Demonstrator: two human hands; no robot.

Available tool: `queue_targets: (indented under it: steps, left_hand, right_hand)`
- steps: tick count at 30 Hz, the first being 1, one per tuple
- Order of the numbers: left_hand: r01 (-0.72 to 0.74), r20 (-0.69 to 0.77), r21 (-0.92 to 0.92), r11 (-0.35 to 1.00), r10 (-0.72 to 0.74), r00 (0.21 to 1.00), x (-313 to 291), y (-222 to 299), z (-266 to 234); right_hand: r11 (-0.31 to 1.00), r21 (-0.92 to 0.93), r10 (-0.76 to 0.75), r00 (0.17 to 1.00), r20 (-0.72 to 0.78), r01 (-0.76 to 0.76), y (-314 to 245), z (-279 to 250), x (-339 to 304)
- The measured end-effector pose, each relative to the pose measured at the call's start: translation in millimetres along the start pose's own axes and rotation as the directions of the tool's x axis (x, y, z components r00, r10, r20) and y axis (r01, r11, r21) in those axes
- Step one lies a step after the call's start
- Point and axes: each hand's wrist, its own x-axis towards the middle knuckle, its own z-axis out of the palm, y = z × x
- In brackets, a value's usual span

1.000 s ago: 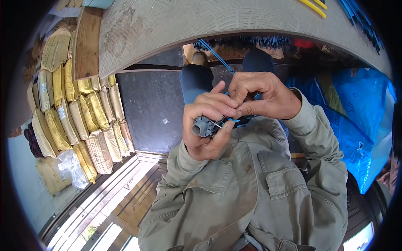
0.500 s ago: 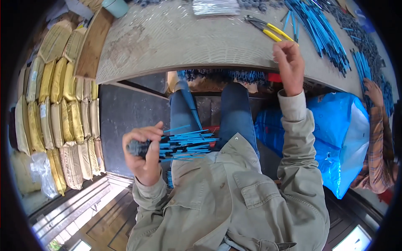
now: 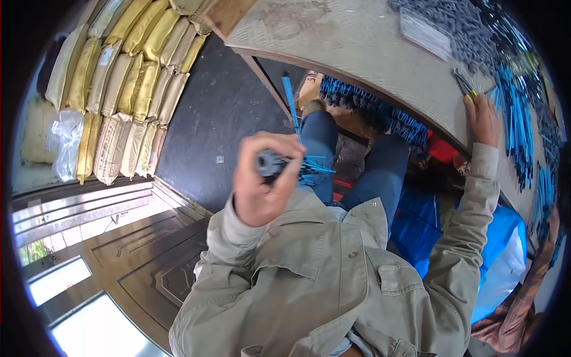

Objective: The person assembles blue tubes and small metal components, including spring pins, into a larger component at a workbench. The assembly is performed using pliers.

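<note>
My left hand [image 3: 264,178], closed, holds a bundle of thin blue rods [image 3: 315,169] in front of my lap. The bundle's dark grey ends [image 3: 272,163] face up out of the fist. A longer blue strip [image 3: 290,101] shows just beyond that hand; whether it is held I cannot tell. On the right, my right hand [image 3: 485,122] lies at the table's edge with its fingers closed over the yellow-handled pliers [image 3: 470,94]. The pliers' dark jaws [image 3: 460,78] point away from me, and the palm hides most of the handles.
The table [image 3: 357,47] bears a silver wire bundle [image 3: 425,33], a heap of dark grey parts [image 3: 476,41] and many blue rods [image 3: 516,128]. More rods [image 3: 369,107] lie below it. A blue bag [image 3: 502,262] and a co-worker's plaid sleeve [image 3: 523,297] are at right; sacks [image 3: 128,89] stand left.
My right hand has come down from above the table onto the pliers. My left hand has tilted the bundle so its dark ends face up. The whole view has turned.
</note>
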Motion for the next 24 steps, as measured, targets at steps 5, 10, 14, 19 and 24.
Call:
queue_targets:
  steps: [5,10,14,19,24]
  left_hand:
    - [0.04,0.125,-0.001,0.999,-0.04,0.991,4,-5,18]
    - [0.053,0.195,0.039,0.998,-0.06,0.979,13,-12,28]
    - [0.061,0.176,0.043,0.997,-0.067,0.982,17,-13,28]
    - [0.084,0.165,0.053,0.995,-0.092,0.982,17,-10,25]
    - [0.083,0.114,0.065,0.994,-0.09,0.989,11,-12,19]
  right_hand:
    - [0.939,-0.294,-0.202,0.978,-0.049,0.18,-1,0,4]
    - [0.411,0.892,0.2,0.973,0.114,-0.189,-55,-36,-37]
    - [0.807,0.468,-0.34,0.931,-0.132,0.361,-158,-100,-50]
    - [0.832,-0.12,-0.518,0.681,-0.518,0.541,-183,-86,-45]
    - [0.795,-0.286,-0.589,0.565,-0.578,0.535,-191,-82,-41]
